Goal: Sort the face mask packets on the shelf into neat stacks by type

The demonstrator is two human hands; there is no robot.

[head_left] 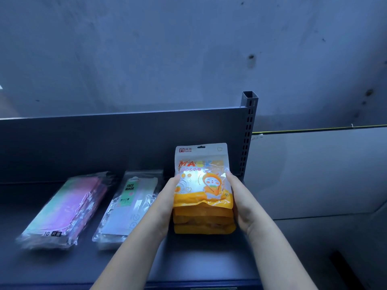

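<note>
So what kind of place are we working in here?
Probably a shop or stockroom: a dark grey metal shelf with a slotted steel upright post, retail orange cartoon mask packets squared up by both hands, against a bare concrete wall.

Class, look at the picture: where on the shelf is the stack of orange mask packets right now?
The orange stack sits at the right end of the shelf, by the slotted upright post, gripped between the left hand and right hand, right of the "FACE MASK" stack.

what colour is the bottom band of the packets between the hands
Orange-yellow, on the orange packets; clearest in the head view.
</note>
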